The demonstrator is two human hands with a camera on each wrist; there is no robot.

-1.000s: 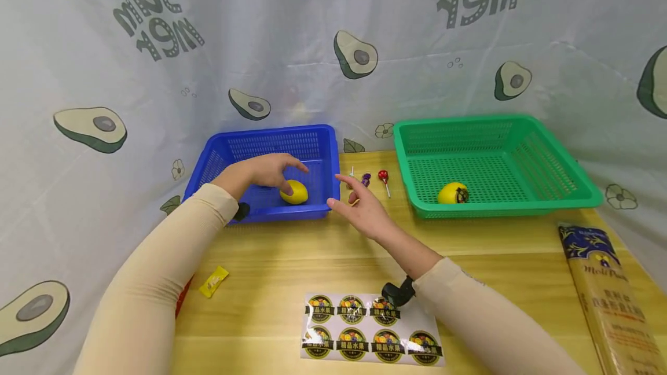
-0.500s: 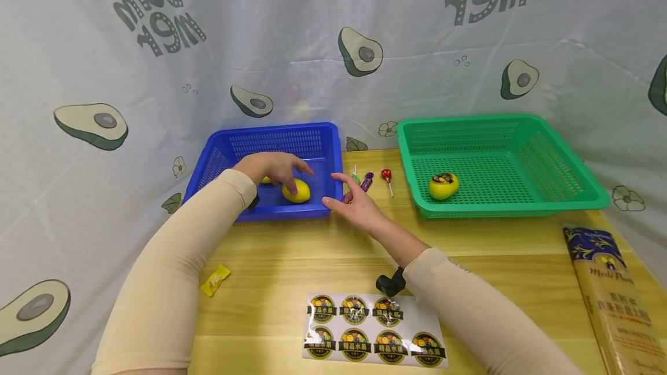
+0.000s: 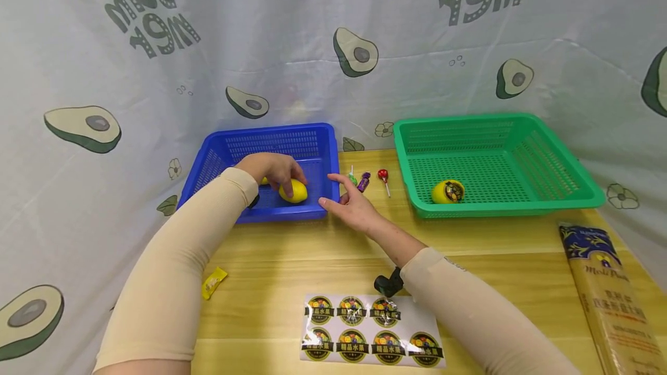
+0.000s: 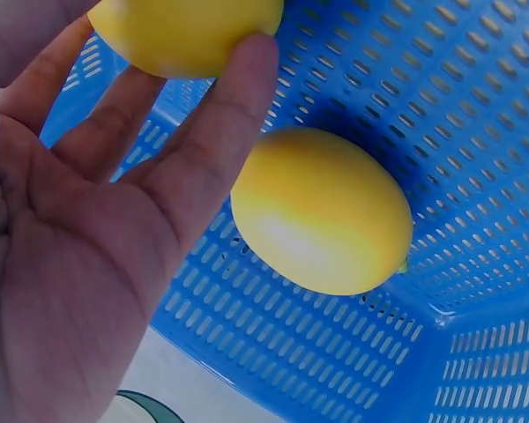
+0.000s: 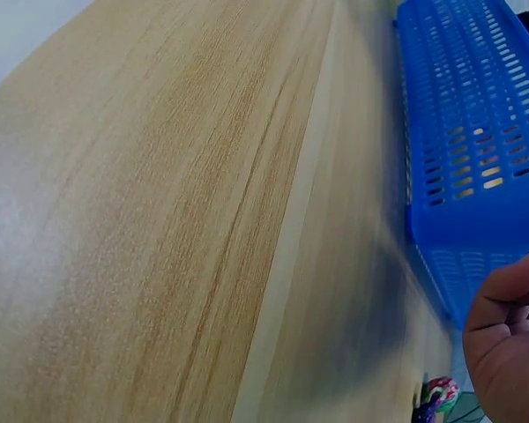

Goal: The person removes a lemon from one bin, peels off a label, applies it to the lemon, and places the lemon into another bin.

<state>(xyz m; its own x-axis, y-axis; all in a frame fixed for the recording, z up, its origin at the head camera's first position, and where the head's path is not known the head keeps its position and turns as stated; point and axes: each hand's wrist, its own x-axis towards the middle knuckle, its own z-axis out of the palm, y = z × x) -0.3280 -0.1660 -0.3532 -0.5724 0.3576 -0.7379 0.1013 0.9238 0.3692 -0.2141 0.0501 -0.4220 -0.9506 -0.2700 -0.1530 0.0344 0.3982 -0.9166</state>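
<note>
Inside the blue basket, near its front wall, the left hand is pinching a lemon lying roughly lengthwise along that wall; by the basket's right wall, the right hand is hovering, thumb and forefinger spread.

A smooth yellow lemon sits in the grip of a person's left hand near the front right corner of a blue plastic basket; whether the fruit touches the basket's floor cannot be told. A second lemon, plump and yellow with a small greenish tip, lies on its side in the same basket, mostly hidden behind the hand in the head view. The rectangular basket, its walls and floor pierced with slots, stands upright on the surface, its right rim at the fingertips of the right hand.
</note>
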